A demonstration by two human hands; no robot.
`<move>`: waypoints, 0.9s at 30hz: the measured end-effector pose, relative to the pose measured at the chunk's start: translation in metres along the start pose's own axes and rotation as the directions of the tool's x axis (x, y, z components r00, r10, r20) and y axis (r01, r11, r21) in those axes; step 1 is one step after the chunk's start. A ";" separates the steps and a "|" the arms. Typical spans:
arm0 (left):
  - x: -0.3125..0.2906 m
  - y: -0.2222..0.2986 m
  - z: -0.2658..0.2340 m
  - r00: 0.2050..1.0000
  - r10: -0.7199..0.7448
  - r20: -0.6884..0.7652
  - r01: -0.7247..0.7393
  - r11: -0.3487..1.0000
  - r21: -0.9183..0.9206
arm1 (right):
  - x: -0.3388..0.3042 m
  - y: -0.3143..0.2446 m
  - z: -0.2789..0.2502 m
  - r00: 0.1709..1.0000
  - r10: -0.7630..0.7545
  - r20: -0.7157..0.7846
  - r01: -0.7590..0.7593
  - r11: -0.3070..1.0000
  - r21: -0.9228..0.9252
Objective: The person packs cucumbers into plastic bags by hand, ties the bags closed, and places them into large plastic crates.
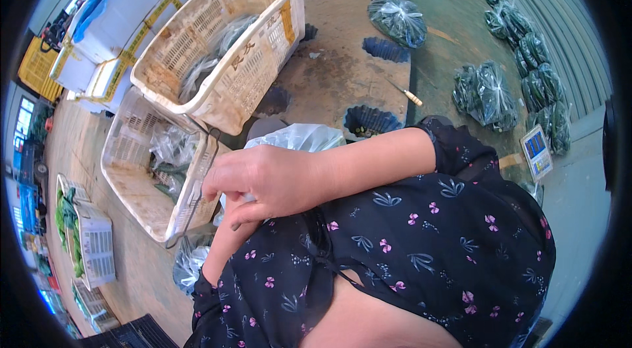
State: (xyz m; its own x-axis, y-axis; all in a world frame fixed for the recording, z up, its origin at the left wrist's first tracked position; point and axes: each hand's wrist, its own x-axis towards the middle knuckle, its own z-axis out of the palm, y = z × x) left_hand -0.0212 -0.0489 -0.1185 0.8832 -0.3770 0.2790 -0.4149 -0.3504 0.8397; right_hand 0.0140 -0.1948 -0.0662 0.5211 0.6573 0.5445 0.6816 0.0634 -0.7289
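Note:
My right hand (280,180) reaches across in front of my body toward the left, its fingers curled down and the thumb below them. What the fingers hold, if anything, is hidden. My left forearm (227,246) rises beneath it, and the left hand is covered by the right. Behind my right hand bulges a clear plastic bag (299,136), its lower part out of sight. Close to my fingertips is the rim of a lower white crate (135,197) with bagged greens inside. A dark bent wire (197,200) hangs along that rim.
A larger stained crate (257,52) sits tilted above the lower one, holding plastic-wrapped produce. A brown board (336,72) with scalloped holes carries a wooden-handled pointed tool (405,93). Bagged green vegetables (487,95) line the right wall near a scale display (536,152). White boxes (122,12) stack at far left.

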 end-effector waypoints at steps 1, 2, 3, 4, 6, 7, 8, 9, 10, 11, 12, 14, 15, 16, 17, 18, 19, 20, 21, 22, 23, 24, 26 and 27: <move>-0.001 -0.012 -0.004 0.997 -0.020 0.071 0.020 1.000 0.001 | -0.002 0.008 0.000 0.978 -0.194 -0.070 0.186 0.977 -0.108; -0.001 -0.021 -0.008 0.989 -0.042 0.138 0.041 0.999 0.007 | -0.006 0.018 -0.005 0.979 -0.188 -0.079 0.177 0.976 -0.125; -0.003 -0.024 -0.010 0.979 -0.072 0.191 0.070 0.997 0.022 | -0.009 0.026 -0.013 0.980 -0.177 -0.093 0.148 0.955 -0.259; -0.003 -0.021 -0.011 0.980 -0.068 0.189 0.065 0.998 0.022 | -0.014 0.033 -0.019 0.980 -0.169 -0.108 0.116 0.915 -0.386; -0.005 -0.015 -0.015 0.828 -0.496 0.261 0.556 0.669 -0.493 | -0.027 0.035 -0.024 0.997 0.062 0.039 -0.042 0.918 -0.393; -0.006 -0.016 -0.016 0.830 -0.496 0.256 0.553 0.670 -0.495 | -0.032 0.034 -0.022 0.998 0.009 0.057 0.011 0.941 -0.338; -0.009 -0.017 -0.017 0.846 -0.474 0.244 0.531 0.712 -0.459 | -0.035 0.032 -0.019 0.996 -0.044 0.080 0.064 0.960 -0.272; -0.013 -0.018 -0.017 0.862 -0.451 0.233 0.507 0.752 -0.421 | -0.033 0.032 -0.016 0.988 -0.085 0.132 0.113 0.969 -0.222; -0.015 -0.019 -0.017 0.876 -0.427 0.224 0.482 0.789 -0.381 | -0.031 0.032 -0.016 0.986 -0.085 0.142 0.114 0.970 -0.215; -0.011 -0.011 -0.016 0.881 -0.437 0.183 0.472 0.784 -0.402 | -0.027 0.031 -0.016 0.989 -0.122 0.089 0.134 0.981 -0.141; -0.010 -0.011 -0.012 0.882 -0.438 0.174 0.469 0.782 -0.409 | -0.024 0.030 -0.016 0.988 -0.153 0.033 0.155 0.986 -0.068; -0.009 -0.016 -0.002 0.983 -0.182 0.026 0.183 0.954 -0.238 | -0.025 0.053 -0.005 1.000 -0.022 -0.023 0.021 1.000 -0.005; -0.008 -0.019 0.002 0.998 -0.012 -0.056 0.014 0.999 0.038 | -0.026 0.065 0.000 0.923 0.384 0.025 -0.345 0.797 0.496; -0.003 -0.014 0.005 0.979 0.132 -0.153 -0.099 0.974 0.204 | -0.028 0.075 0.006 0.708 0.654 0.268 -0.539 0.254 0.803; 0.003 -0.015 -0.001 0.950 0.289 -0.117 -0.223 0.892 0.394 | -0.029 0.078 0.009 0.665 0.646 0.375 -0.578 0.126 0.806; 0.009 -0.020 -0.008 0.908 0.416 -0.053 -0.316 0.762 0.565 | -0.027 0.084 0.015 0.661 0.636 0.398 -0.593 0.118 0.797; 0.017 -0.027 -0.013 0.881 0.473 -0.004 -0.372 0.699 0.610 | -0.025 0.090 0.021 0.621 0.698 0.355 -0.563 0.082 0.822; 0.022 -0.022 -0.015 0.861 0.508 0.019 -0.400 0.654 0.642 | -0.023 0.093 0.027 0.575 0.756 0.312 -0.529 0.053 0.847; 0.026 -0.018 -0.014 0.829 0.560 0.010 -0.431 0.627 0.649 | -0.021 0.099 0.020 0.610 0.713 0.347 -0.602 0.132 0.787; 0.028 -0.014 -0.014 0.793 0.609 0.003 -0.461 0.597 0.656 | -0.018 0.106 0.014 0.664 0.651 0.369 -0.648 0.254 0.718; 0.029 -0.005 -0.017 0.794 0.607 0.031 -0.461 0.567 0.682 | -0.012 0.103 0.017 0.710 0.618 0.337 -0.644 0.376 0.667; 0.027 -0.004 -0.018 0.796 0.604 0.021 -0.448 0.567 0.691 | -0.007 0.099 0.021 0.755 0.578 0.309 -0.624 0.492 0.607; 0.022 -0.002 -0.020 0.826 0.534 0.181 -0.516 0.585 0.626 | -0.006 0.096 0.021 0.895 0.426 0.137 -0.446 0.831 0.333; 0.021 0.000 -0.019 0.818 0.552 0.164 -0.524 0.596 0.609 | -0.007 0.094 0.018 0.982 0.186 0.027 -0.185 0.982 -0.024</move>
State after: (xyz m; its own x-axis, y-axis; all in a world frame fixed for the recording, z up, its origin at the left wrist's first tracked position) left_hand 0.0015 -0.0408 -0.1038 0.4571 -0.6420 0.6155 -0.8432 -0.5329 0.0703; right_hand 0.0652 -0.1794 -0.1464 0.6245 0.6779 0.3878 0.5853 -0.0775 -0.8071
